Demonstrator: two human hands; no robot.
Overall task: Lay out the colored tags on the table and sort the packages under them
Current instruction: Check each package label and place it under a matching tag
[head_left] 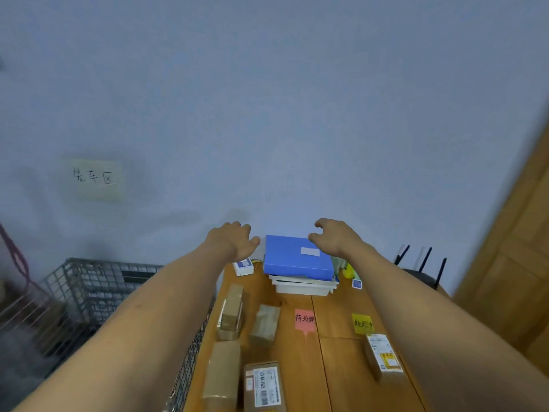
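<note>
Both arms reach out over table [341,376] toward its far end; left hand [234,242] hovers just left of blue box [297,258], fingers loosely curled, nothing in them, thumb pointing at the box's far left corner; right hand [334,236] over the far right corner, fingers likewise slack and bent, holding nothing; cannot tell whether its thumb touches the lid.

Blue box sits on a white stack [303,285] against the wall; small white box [243,266] just left of it.

Tags: pink tag [304,319] flat at mid-table, handwriting on it; yellow tag [361,324] to its right, partly hidden by the right forearm.

Packages: one labelled package [383,355] lies just below the yellow tag; four more grouped on the left side, well apart from both tags; two plain brown ones [233,310] [266,324] farther up, a third brown one [222,373] nearer, and a barcode package [264,385] just right of it; no package under the pink tag.

Wire basket [98,281] on the left beyond the table edge; paper note [95,178] on the wall above it; black antennas [421,263] at far right.
</note>
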